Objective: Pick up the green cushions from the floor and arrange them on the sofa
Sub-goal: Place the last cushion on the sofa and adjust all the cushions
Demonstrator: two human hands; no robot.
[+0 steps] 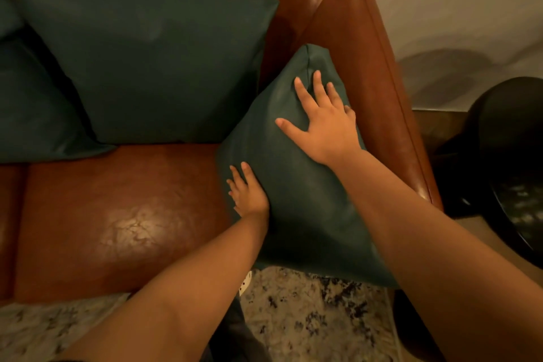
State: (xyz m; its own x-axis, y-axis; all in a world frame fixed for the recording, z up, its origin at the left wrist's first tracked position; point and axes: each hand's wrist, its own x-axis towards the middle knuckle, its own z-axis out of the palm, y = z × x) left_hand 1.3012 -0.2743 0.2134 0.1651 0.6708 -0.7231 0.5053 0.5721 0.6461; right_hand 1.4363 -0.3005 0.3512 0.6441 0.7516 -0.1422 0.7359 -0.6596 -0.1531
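Bottom of shot: patterned rug [308, 317], 2 bare forearms reaching fwd over it. No green cushions on the bit of floor in view.

Left hand [249, 194] comes 1st. Its fingers are straight and close together, laid vs the left edge of the near cushion [293, 214]. Thumb's hidden, can't say if it hooks under. Reads as a side brace, stopping a slide onto the open seat.

The cushion stands tilted at the right end of the sofa [117, 214], leaning on the armrest [382, 103]. Its lower corner pokes past the seat front, over the rug.

Right hand [323, 126] is higher up, flat on the cushion's face, fingers fanned apart. Prob pressing it into the corner so it stays put.

Further back, a big cushion [152, 67] is propped vs the backrest, with a 3rd cushion [32, 103] beside it at far left. 3 up on the sofa, so nearly done, I'd say.

Far right, off the sofa: black round thing [505, 141], can't ID it.
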